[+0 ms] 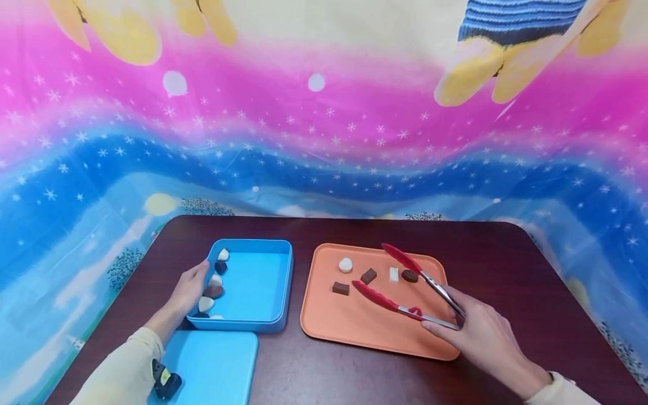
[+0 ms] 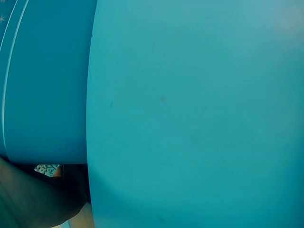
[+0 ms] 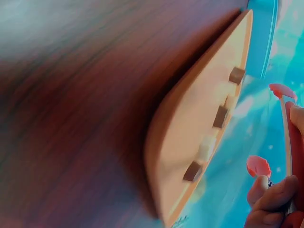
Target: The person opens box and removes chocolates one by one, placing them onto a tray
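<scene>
My right hand (image 1: 488,337) holds metal tongs (image 1: 440,292) with red tips, their arms spread wide over an orange tray (image 1: 324,320). Nothing sits between the tips. On the tray lie several chocolate-like pieces: a white rounded one (image 1: 345,265), two brown blocks (image 1: 341,288), a white bar (image 1: 394,274) and a dark oval (image 1: 409,276). My left hand (image 1: 189,289) rests along the left wall of an open blue box (image 1: 289,281), fingers near its rim. Several white, brown and dark pieces (image 1: 214,291) line the box's left side.
A flat blue lid (image 1: 217,360) lies in front of the box, partly under my left forearm. Dark brown tabletop (image 1: 298,371) shows between box and tray. A printed cloth (image 1: 304,140) hangs behind the table and at both sides.
</scene>
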Available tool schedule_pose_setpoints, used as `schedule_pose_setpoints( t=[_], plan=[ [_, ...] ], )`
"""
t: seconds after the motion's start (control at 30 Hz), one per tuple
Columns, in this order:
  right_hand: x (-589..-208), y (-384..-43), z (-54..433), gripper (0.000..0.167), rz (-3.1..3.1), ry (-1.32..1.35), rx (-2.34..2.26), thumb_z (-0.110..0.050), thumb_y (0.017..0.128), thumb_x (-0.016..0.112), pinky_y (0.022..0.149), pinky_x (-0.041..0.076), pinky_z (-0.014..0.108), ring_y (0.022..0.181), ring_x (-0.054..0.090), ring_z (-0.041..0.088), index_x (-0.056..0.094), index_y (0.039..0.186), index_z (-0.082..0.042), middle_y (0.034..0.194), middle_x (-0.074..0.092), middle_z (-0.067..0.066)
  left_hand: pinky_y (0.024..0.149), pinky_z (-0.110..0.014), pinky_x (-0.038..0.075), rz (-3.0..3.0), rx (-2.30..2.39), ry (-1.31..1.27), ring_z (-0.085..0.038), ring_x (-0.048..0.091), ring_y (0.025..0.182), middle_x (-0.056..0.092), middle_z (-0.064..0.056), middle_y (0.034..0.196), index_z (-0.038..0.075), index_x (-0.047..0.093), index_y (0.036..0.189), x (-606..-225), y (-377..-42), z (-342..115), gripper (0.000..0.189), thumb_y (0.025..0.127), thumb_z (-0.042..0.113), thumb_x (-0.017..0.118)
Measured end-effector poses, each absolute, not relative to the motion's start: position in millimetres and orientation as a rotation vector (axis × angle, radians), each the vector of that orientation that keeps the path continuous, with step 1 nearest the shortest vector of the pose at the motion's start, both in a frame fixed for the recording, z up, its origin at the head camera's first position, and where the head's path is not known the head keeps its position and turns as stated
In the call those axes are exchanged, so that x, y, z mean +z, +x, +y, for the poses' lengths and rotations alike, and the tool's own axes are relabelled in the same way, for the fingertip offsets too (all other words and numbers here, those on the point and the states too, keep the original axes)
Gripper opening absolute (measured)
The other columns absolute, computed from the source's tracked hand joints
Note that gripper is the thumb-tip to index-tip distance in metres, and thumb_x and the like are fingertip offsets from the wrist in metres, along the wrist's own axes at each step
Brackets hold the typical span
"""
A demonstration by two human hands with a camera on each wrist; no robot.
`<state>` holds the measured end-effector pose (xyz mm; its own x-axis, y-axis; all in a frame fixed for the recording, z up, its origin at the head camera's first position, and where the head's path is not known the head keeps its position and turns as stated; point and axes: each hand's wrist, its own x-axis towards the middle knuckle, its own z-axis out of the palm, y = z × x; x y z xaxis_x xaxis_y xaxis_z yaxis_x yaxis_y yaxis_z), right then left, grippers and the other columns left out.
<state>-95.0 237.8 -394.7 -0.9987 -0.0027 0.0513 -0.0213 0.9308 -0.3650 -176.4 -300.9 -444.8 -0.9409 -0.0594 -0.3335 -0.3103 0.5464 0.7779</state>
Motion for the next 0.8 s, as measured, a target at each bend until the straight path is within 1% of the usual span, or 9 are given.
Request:
schedule_pose_setpoints(
  t=[0.07,0.17,0.33,0.37,0.43,0.5,0.57,0.67,0.8],
  plan=[
    [-394,-97,229,0.090,-3.033,0.046,0.594,-0.077,0.072,0.073,0.052,0.029,0.027,0.059,0.039,0.008,0.061,0.137,-0.016,0.068,0.047,-0.005,0.121,-0.071,0.017,2.521,1.349,-0.305,-0.051,0.012,0.154,0.012,-0.026,0.168,0.007,0.005,0.163,-444,-177,-300,0.076,0.107,0.058,0.013],
    [-393,-100,216,0.086,-3.012,0.099,0.628,-0.077,0.072,0.073,0.050,0.030,0.026,0.058,0.038,0.007,0.063,0.134,-0.019,0.070,0.049,-0.007,0.122,-0.071,0.015,2.517,1.352,-0.306,-0.051,0.010,0.154,0.011,-0.026,0.168,0.006,0.005,0.163,-444,-177,-300,0.077,0.107,0.058,0.012],
    [-393,-104,196,0.070,-2.996,0.169,0.655,-0.073,0.071,0.077,0.049,0.031,0.026,0.057,0.040,0.007,0.067,0.117,-0.021,0.070,0.050,-0.009,0.122,-0.070,0.015,2.504,1.355,-0.302,-0.051,0.009,0.155,0.009,-0.026,0.169,0.006,0.004,0.163,-446,-177,-299,0.075,0.108,0.056,0.012],
    [-394,-105,192,0.069,-2.998,0.181,0.658,-0.071,0.071,0.078,0.049,0.031,0.026,0.057,0.040,0.007,0.067,0.117,-0.021,0.070,0.051,-0.009,0.122,-0.070,0.015,2.504,1.357,-0.303,-0.050,0.009,0.155,0.010,-0.026,0.169,0.006,0.004,0.163,-446,-177,-299,0.075,0.108,0.056,0.012],
    [-394,-106,185,0.070,-3.004,0.201,0.661,-0.068,0.071,0.081,0.049,0.032,0.026,0.057,0.041,0.007,0.067,0.119,-0.020,0.071,0.052,-0.008,0.122,-0.070,0.015,2.505,1.359,-0.304,-0.050,0.009,0.155,0.010,-0.026,0.169,0.006,0.004,0.162,-446,-177,-299,0.075,0.108,0.056,0.012],
    [-395,-108,178,0.075,-3.000,0.229,0.662,-0.065,0.070,0.083,0.049,0.033,0.024,0.058,0.042,0.007,0.066,0.127,-0.019,0.071,0.053,-0.009,0.122,-0.070,0.015,2.507,1.357,-0.305,-0.051,0.009,0.155,0.010,-0.026,0.168,0.006,0.004,0.162,-446,-177,-300,0.076,0.107,0.057,0.013],
    [-396,-109,171,0.078,-2.987,0.265,0.673,-0.064,0.070,0.084,0.049,0.033,0.023,0.058,0.041,0.006,0.066,0.130,-0.018,0.071,0.053,-0.009,0.123,-0.069,0.015,2.504,1.352,-0.310,-0.050,0.009,0.155,0.009,-0.026,0.169,0.006,0.003,0.162,-445,-176,-300,0.076,0.107,0.057,0.013],
    [-397,-111,162,0.077,-2.960,0.322,0.684,-0.063,0.069,0.085,0.048,0.031,0.021,0.056,0.039,0.004,0.067,0.130,-0.020,0.069,0.052,-0.010,0.122,-0.070,0.016,2.505,1.348,-0.314,-0.051,0.010,0.154,0.010,-0.026,0.168,0.006,0.003,0.163,-445,-176,-301,0.076,0.107,0.058,0.013],
    [-396,-114,150,0.074,-2.955,0.364,0.716,-0.061,0.069,0.085,0.048,0.031,0.021,0.053,0.038,0.004,0.066,0.130,-0.023,0.069,0.053,-0.008,0.120,-0.072,0.019,2.510,1.350,-0.312,-0.053,0.017,0.153,0.014,-0.027,0.167,0.007,0.005,0.163,-444,-175,-301,0.078,0.106,0.060,0.013]
  ],
)
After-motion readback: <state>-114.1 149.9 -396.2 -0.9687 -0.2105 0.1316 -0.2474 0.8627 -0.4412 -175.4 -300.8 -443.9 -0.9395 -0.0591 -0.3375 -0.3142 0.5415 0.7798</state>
